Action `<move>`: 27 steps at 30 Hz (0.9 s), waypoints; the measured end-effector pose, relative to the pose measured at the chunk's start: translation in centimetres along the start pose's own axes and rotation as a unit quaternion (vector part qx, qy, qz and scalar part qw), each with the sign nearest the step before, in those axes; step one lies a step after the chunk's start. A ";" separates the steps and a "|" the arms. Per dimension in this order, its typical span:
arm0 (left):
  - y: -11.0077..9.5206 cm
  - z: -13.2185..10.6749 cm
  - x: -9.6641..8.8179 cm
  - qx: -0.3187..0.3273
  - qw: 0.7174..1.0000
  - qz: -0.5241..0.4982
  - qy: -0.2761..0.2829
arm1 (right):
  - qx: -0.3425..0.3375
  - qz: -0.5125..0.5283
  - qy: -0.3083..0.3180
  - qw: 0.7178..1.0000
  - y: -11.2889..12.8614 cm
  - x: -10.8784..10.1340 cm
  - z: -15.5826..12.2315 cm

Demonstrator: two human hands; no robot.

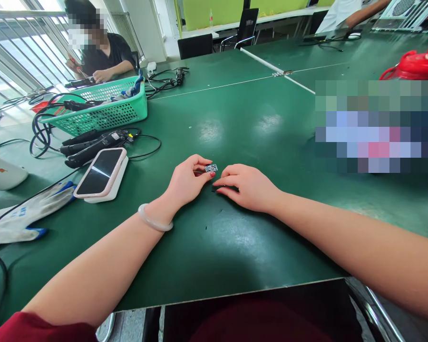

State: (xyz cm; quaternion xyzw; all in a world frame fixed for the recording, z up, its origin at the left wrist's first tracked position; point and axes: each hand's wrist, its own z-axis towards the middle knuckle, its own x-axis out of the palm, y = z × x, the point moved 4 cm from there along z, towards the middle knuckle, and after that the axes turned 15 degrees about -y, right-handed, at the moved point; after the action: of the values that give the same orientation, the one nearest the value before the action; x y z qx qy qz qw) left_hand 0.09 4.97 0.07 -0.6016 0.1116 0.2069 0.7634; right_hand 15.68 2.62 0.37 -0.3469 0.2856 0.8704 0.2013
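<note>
L hand [186, 179]: thumb + fingers pinched on sm. PCB [211, 168].
R hand [254, 188]: part-curled, fingertips near PCB; can't tell if holding anything.
PCB: at L fingertips, over green tbl [178, 270].
Phone [102, 172]: L side, near glove [32, 212].

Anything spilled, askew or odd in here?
A few stray dark specks litter the green table, nearer the wearer than the left hand and right hand, too small to identify. A black cable trails across the glove; cables loop untidily by the basket.
</note>
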 end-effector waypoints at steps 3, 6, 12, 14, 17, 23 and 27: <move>0.1 0.0 0.1 -0.002 1.000 0.002 0.005 | -0.023 -0.034 0.024 0.999 0.5 0.8 0.1; -0.1 0.0 0.1 0.008 1.000 0.015 0.004 | -0.031 -0.053 0.034 0.998 0.7 1.1 0.3; -0.4 -0.1 0.0 0.006 1.000 0.002 0.003 | 0.056 -0.036 -0.100 0.993 -0.6 -0.8 0.4; -0.5 -0.2 0.0 0.010 1.000 -0.004 0.004 | 0.096 -0.028 -0.132 0.986 -1.1 -1.3 0.4; -0.7 -0.3 0.0 0.021 1.000 -0.010 0.006 | 0.125 -0.018 -0.150 0.981 -1.4 -1.5 0.5; -1.3 -0.7 0.1 0.032 0.998 -0.038 0.029 | 0.127 -0.021 -0.159 0.979 -1.1 -1.8 0.4; -1.5 -0.7 0.3 0.004 0.995 -0.088 0.050 | 0.104 -0.020 -0.156 0.982 -0.8 -2.1 0.4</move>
State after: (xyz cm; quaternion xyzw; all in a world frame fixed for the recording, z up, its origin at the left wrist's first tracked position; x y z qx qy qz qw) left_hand 1.07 4.02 1.08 -0.6156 0.0978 0.1081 0.7745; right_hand 17.32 3.20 1.80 -0.1900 0.3326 0.8753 0.2953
